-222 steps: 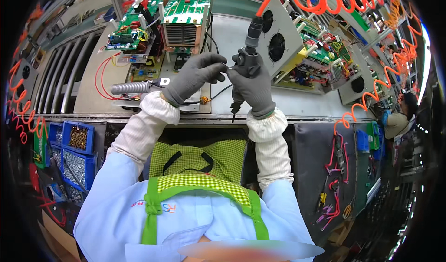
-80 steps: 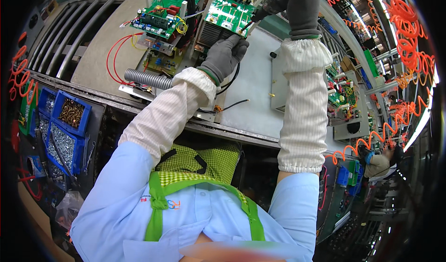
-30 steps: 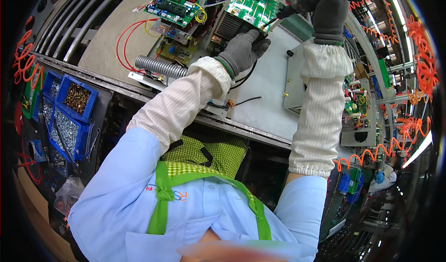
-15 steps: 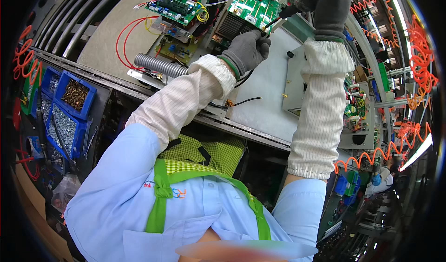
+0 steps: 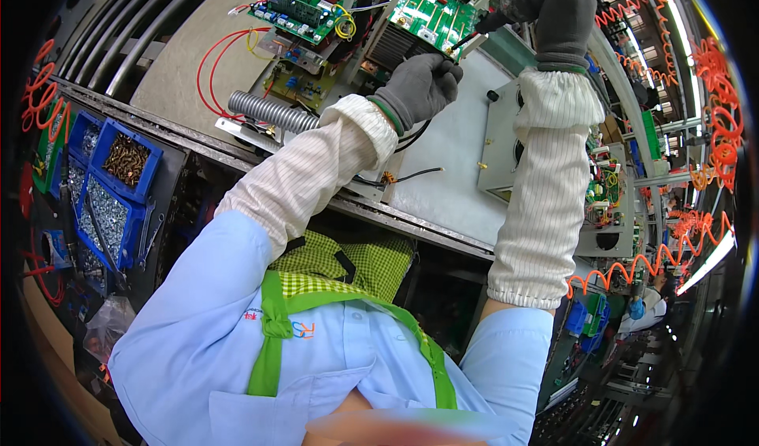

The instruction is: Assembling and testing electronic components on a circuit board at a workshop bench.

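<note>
My right hand, in a grey glove, is wrapped round a dark power screwdriver. The driver's thin bit slants down and left to the near corner of a green circuit board. Under that board sits a dark finned heat sink. My left hand, also gloved, is closed just below the same corner, close to the bit's tip. Whatever its fingers hold is hidden. A black cable comes out from beneath this hand.
Left of the heat sink stands another green board with red wire loops. A ribbed grey hose lies near the bench edge. Blue bins of screws are at the left; a metal box stands by my right forearm.
My left hand has drawn back slightly toward me from the board's corner. My right hand and the screwdriver stay almost in place, the bit still at that corner.
</note>
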A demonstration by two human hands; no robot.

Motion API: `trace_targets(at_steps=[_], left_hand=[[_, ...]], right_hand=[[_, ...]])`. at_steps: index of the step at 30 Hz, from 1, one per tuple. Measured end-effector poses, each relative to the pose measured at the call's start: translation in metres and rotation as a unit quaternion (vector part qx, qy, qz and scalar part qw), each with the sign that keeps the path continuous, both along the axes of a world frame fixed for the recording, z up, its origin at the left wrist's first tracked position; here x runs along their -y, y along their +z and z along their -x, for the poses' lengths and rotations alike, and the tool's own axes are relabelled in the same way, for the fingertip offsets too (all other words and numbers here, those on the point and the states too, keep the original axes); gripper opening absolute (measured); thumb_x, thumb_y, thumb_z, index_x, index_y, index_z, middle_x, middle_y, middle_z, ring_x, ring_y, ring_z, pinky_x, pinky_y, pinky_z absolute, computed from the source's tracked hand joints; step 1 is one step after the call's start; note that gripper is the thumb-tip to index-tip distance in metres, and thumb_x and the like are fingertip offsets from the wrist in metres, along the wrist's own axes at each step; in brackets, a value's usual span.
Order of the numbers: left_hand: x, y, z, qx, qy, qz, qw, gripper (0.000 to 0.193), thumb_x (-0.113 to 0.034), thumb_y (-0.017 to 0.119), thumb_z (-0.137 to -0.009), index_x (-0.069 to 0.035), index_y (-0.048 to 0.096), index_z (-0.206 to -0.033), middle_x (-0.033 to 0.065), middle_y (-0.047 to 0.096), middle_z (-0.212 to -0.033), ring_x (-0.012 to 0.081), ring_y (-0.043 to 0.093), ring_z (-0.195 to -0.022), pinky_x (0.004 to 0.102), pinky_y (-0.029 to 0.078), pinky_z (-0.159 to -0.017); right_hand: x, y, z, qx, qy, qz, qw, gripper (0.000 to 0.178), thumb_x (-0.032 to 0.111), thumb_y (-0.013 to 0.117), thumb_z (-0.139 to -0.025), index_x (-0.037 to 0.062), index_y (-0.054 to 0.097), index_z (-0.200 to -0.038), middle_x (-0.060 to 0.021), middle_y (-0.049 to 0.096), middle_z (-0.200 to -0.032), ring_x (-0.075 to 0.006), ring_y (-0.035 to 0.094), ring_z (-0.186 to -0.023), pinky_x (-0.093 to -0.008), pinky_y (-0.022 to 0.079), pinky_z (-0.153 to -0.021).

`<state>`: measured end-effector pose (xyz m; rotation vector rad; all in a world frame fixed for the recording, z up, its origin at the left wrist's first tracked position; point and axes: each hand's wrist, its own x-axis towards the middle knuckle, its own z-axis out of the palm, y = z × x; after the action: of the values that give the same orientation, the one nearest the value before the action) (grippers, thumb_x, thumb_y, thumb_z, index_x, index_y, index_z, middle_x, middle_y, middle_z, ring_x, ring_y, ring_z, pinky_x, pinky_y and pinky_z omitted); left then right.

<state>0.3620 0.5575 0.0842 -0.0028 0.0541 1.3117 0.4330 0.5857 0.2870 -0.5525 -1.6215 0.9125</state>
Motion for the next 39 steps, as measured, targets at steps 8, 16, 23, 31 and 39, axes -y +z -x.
trace_targets(at_steps=[8,16,23,31,39], left_hand=[[0.001,-0.001,0.002,-0.057,0.012,0.042,0.997,0.017,-0.015,0.043,-0.099,-0.001,0.052,-0.094,0.0042,0.055,-0.081,0.0125,0.057,-0.073,0.0206,0.052,-0.058],[0.000,0.001,-0.001,0.021,0.000,0.035,0.999,0.017,-0.013,0.041,-0.099,-0.001,0.051,-0.093,0.0048,0.055,-0.082,0.0131,0.057,-0.073,0.0212,0.052,-0.058],[-0.002,-0.002,-0.001,-0.011,0.009,0.027,1.000,0.016,-0.014,0.042,-0.099,-0.001,0.052,-0.093,0.0050,0.055,-0.081,0.0135,0.057,-0.073,0.0208,0.052,-0.058],[-0.002,-0.005,-0.002,0.002,0.011,0.024,1.000,0.014,-0.013,0.045,-0.098,-0.001,0.052,-0.093,0.0055,0.056,-0.082,0.0129,0.057,-0.071,0.0208,0.052,-0.058],[-0.001,0.002,-0.005,0.013,0.010,0.057,0.998,0.013,-0.012,0.045,-0.097,-0.001,0.052,-0.095,0.0074,0.056,-0.083,0.0131,0.056,-0.068,0.0214,0.052,-0.059]], right_hand=[[-0.011,0.000,-0.002,-0.184,0.444,0.279,0.831,0.027,0.028,0.062,-0.086,0.0030,0.054,-0.079,-0.0058,0.051,-0.051,-0.0150,0.049,-0.038,-0.0279,0.040,-0.039],[0.003,-0.001,0.006,-0.022,-0.023,-0.016,0.999,0.025,0.025,0.062,-0.086,0.0043,0.054,-0.074,-0.0011,0.046,-0.048,-0.0127,0.046,-0.037,-0.0272,0.039,-0.038],[-0.006,0.001,0.005,0.003,0.013,0.003,1.000,0.025,0.026,0.063,-0.086,0.0045,0.055,-0.076,-0.0012,0.047,-0.049,-0.0133,0.047,-0.038,-0.0274,0.040,-0.039],[0.016,0.004,0.016,-0.002,-0.036,0.002,0.999,0.024,0.025,0.064,-0.084,0.0028,0.054,-0.083,-0.0052,0.050,-0.054,-0.0149,0.049,-0.039,-0.0284,0.041,-0.038],[-0.017,0.000,0.001,-0.031,-0.029,-0.014,0.999,0.029,0.019,0.067,-0.080,-0.0067,0.059,-0.092,-0.0155,0.065,-0.074,-0.0227,0.066,-0.060,-0.0308,0.054,-0.057]])
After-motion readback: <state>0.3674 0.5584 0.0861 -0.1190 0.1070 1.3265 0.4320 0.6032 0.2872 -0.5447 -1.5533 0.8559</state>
